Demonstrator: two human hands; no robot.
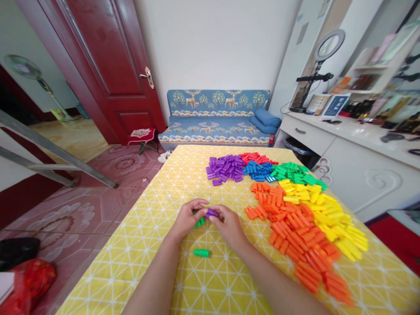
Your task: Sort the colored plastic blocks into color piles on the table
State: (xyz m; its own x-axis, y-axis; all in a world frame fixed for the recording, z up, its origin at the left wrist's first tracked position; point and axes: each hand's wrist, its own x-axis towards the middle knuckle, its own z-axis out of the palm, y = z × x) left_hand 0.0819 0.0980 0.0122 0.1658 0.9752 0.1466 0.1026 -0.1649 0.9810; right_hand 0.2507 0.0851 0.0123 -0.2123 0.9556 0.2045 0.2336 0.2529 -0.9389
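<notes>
A small purple plastic tube [211, 213] is between my two hands, above the middle of the table. My right hand [228, 223] pinches its right end between thumb and fingers. My left hand [190, 216] is curled round the tube's left end, with the thumb against it. Just below the left thumb, green plastic pieces [199, 223] show in part; whether they lie on the table or are in the hand I cannot tell. Nearer to me, a single green tube [201, 253] lies on its side on the yellow tablecloth [157, 245], between my forearms.
Sorted heaps of similar pieces cover the table's right and far side: purple [226, 167], red [256, 157], blue [258, 169], green [297, 173], yellow [331, 214] and orange [295, 227]. A blue patterned sofa [216, 124] stands beyond; a white dresser [367, 144] stands at right.
</notes>
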